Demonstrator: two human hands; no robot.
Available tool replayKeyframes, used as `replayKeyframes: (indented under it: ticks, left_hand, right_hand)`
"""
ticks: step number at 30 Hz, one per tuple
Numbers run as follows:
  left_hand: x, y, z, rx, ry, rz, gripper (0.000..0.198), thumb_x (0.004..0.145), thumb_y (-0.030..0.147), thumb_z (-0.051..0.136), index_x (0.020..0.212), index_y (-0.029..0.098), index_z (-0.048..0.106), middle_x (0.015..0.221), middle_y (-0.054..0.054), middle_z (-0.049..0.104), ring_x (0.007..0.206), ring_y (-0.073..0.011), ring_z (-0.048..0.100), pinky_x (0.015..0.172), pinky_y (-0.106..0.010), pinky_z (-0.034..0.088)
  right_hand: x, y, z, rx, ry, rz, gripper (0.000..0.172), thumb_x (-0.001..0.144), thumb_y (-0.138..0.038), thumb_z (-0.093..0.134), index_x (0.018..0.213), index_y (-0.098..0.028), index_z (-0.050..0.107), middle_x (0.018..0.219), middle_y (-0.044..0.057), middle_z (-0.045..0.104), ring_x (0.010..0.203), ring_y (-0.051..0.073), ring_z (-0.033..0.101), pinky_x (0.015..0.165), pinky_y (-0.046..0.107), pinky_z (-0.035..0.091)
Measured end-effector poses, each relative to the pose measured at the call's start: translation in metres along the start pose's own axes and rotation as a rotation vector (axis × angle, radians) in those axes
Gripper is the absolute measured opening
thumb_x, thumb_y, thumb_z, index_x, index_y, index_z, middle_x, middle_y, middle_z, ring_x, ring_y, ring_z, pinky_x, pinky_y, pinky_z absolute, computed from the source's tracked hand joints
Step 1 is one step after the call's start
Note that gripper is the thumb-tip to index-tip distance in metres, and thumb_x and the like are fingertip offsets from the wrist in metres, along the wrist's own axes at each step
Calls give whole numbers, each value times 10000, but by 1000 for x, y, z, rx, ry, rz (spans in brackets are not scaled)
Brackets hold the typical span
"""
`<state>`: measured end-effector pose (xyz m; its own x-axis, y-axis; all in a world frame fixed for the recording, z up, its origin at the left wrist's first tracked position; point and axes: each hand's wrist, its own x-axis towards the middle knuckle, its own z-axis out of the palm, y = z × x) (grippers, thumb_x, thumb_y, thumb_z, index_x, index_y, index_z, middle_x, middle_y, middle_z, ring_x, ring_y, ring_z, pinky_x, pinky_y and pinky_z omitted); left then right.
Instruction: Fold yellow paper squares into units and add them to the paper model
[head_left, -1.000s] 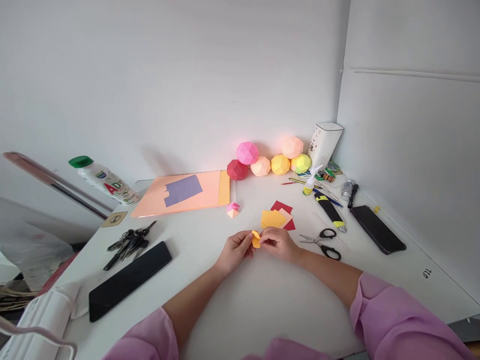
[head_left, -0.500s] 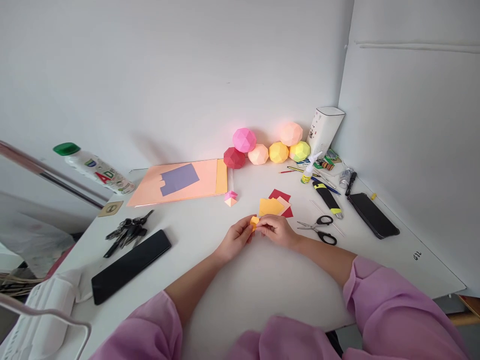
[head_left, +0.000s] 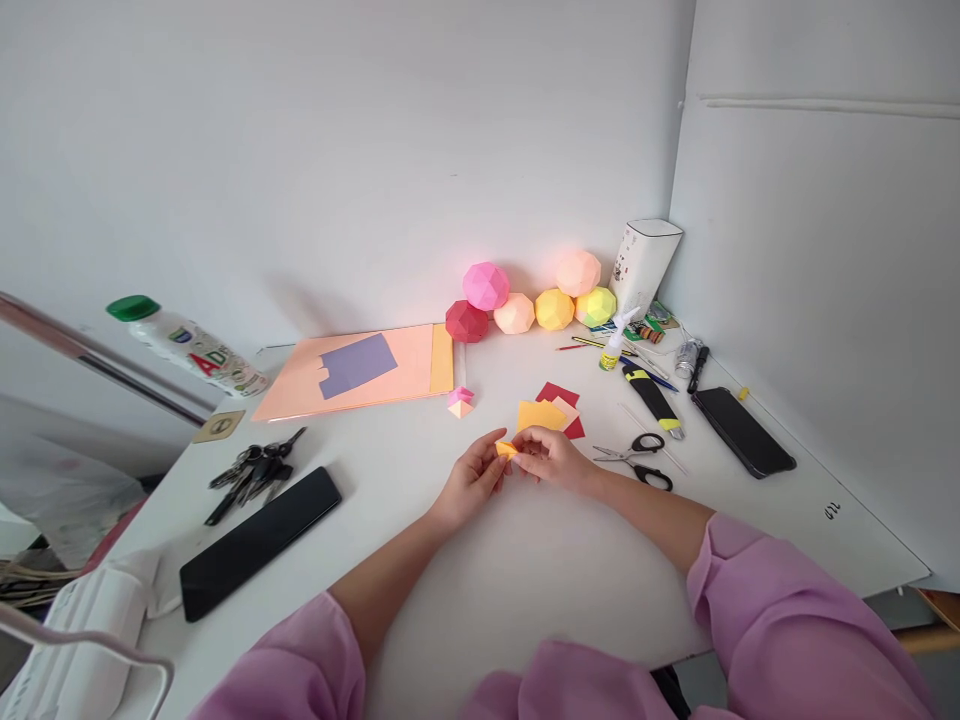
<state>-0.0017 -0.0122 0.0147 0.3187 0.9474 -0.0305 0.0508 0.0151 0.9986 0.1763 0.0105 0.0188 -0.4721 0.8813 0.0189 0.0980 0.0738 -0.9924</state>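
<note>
The person's left hand (head_left: 471,478) and right hand (head_left: 553,459) meet over the middle of the white table (head_left: 525,570), pinching a small orange paper piece (head_left: 507,449) between them. The piece is yellow-orange and folded small, with a sharp edge and a point showing; most of it is hidden by the fingers. Both hands are closed on it at the fingertips, the left thumb on top and the right fingers curled over its right end. Just beyond lies a loose stack of paper squares (head_left: 545,415) in orange, peach and red. Black-handled scissors (head_left: 636,460) lie just right of the right hand, and a small pink folded shape (head_left: 460,401) sits farther back to the left.
</note>
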Motion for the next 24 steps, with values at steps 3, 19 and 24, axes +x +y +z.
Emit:
replayKeyframes:
  ticks: [3,19,24]
  left_hand:
    - [-1,-2,2,34,-4,17,480,840,392,478,1265,182,402,710,25,499,534,-83,449,521,-234,390]
    - [-3,-4,4,165,4,49,396,862,377,437,1203,184,490,677,10,502,618,-125,469,595,-255,409]
    - [-4,1,4,194,-24,42,398,870,402,404,1188,182,500,695,-1,522,599,-128,458,580,-258,405]
  right_hand:
    - [-1,-3,1,-72,-20,12,150,786,-296,562,801,-147,546,633,-13,552,546,93,507,461,204,407]
    - [-1,0,2,-121,24,0,34,671,-138,525,644,-156,514,576,-41,469,494,72,393,437,191,313]
    - [-1,-1,2,-101,6,6,50,684,-131,518,645,-157,501,585,-35,486,503,75,414,438,187,320]
